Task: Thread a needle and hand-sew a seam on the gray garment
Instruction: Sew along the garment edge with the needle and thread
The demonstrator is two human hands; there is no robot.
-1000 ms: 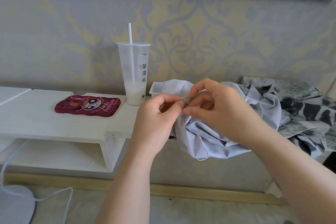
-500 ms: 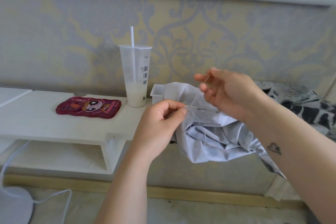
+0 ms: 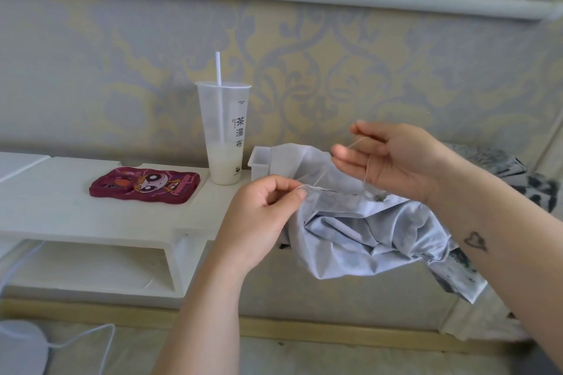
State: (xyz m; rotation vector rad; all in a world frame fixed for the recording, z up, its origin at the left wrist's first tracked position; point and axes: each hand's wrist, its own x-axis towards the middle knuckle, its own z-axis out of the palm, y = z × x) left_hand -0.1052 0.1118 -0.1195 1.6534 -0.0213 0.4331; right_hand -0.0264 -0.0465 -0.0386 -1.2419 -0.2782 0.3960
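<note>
Head view: crumpled pale gray fabric garment (image 3: 359, 231) hangs off the right end of the white shelf (image 3: 61, 210), between both hands. Left hand (image 3: 262, 216) pinches its top edge with thumb and curled forefinger. Thin pale thread (image 3: 323, 176) runs taut from that pinch to the right hand (image 3: 393, 161) — gripped between its fingers, just above the cloth. Translucent plastic cup with straw (image 3: 224, 137) and red cartoon phone case (image 3: 146, 184) sit further left on the shelf.

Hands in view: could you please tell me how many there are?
2. The left hand pinches the gray garment at its seam; the right hand, higher and to its right, holds the thread across its fingers. None seems hidden.
</note>
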